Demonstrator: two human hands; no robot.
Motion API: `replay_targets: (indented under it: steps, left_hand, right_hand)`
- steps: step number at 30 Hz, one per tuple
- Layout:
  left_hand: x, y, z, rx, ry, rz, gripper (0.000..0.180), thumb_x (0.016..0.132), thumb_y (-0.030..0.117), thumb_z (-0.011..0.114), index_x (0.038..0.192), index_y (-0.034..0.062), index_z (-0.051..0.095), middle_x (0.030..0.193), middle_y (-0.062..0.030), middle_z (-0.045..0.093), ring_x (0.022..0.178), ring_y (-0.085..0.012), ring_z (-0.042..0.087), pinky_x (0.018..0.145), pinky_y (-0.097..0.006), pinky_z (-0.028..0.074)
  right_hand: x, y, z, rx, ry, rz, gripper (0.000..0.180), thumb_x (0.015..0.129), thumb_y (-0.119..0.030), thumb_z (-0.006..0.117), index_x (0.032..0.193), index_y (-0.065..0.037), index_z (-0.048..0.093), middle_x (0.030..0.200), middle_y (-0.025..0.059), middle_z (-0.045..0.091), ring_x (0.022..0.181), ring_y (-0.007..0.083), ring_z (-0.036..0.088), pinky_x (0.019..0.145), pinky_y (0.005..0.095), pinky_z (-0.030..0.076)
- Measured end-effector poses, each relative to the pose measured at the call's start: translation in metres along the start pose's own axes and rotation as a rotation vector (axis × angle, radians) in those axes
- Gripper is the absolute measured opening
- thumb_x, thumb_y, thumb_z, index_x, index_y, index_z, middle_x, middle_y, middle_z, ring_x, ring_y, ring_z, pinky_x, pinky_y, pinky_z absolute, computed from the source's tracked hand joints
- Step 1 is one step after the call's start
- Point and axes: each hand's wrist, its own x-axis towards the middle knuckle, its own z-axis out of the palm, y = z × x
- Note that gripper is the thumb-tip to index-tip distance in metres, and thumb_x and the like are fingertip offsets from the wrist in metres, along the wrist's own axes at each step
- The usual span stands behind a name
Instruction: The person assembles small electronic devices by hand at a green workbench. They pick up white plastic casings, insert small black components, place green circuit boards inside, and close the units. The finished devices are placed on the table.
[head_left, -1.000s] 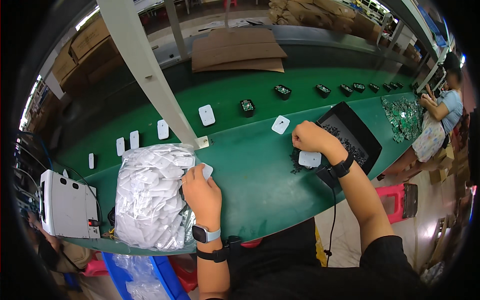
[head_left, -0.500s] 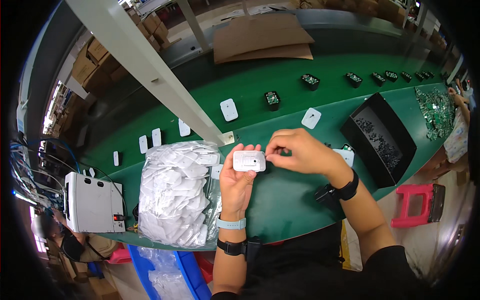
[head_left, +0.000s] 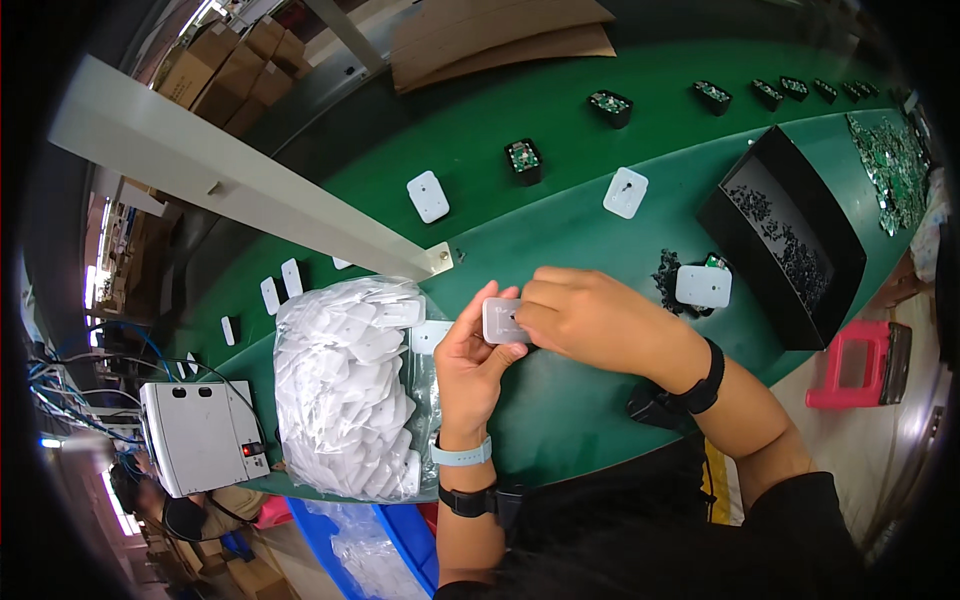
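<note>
My left hand (head_left: pixel 470 385) holds a small white plastic cover (head_left: pixel 496 322) between thumb and fingers. Over the cover's right part, my right hand (head_left: pixel 590 318) has its fingers drawn together, the tips touching its face. Whatever those fingertips pinch is hidden. To the right, a pile of tiny black parts (head_left: pixel 666 275) lies beside another white cover (head_left: pixel 703 287), which rests partly over a green circuit board (head_left: pixel 716 262). Left of my left hand, a clear plastic bag (head_left: pixel 345 390) is full of white covers, with one loose cover (head_left: pixel 430 337) at its edge.
A black bin (head_left: pixel 790 230) of small black parts stands right, near heaped circuit boards (head_left: pixel 888 170). Black housings with boards (head_left: pixel 522 160) and white covers (head_left: pixel 428 197) line the green belt. A white post (head_left: pixel 270 180) rises beyond the bag. A grey machine (head_left: pixel 205 435) sits left.
My right hand has come left onto the cover and now hides part of its face. The whole view has turned and shifted somewhat.
</note>
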Motion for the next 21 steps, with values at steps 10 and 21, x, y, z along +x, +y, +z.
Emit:
replay_targets:
  steps: [10,21]
  left_hand:
    - [0.001,0.003,0.005,-0.045,0.114,-0.029,0.045,0.091,-0.007,0.067,0.135,-0.0054,0.054,0.124,-0.0161,0.066,0.112,-0.0187,0.065,0.096,-0.031,0.053]
    - [0.004,-0.014,0.004,-0.134,0.331,0.122,0.021,0.091,-0.011,0.063,0.11,-0.0011,0.058,0.101,-0.0073,0.068,0.088,-0.0107,0.067,0.08,-0.024,0.054]
  right_hand:
    - [0.004,0.004,-0.001,0.605,-0.037,0.478,0.027,0.08,-0.005,0.077,0.102,0.002,0.064,0.088,0.0093,0.064,0.077,0.0198,0.065,0.068,0.0317,0.056]
    - [0.004,-0.006,0.029,0.649,0.222,0.463,0.028,0.081,-0.002,0.073,0.107,0.001,0.061,0.09,0.0068,0.066,0.077,0.0137,0.065,0.069,0.0282,0.055]
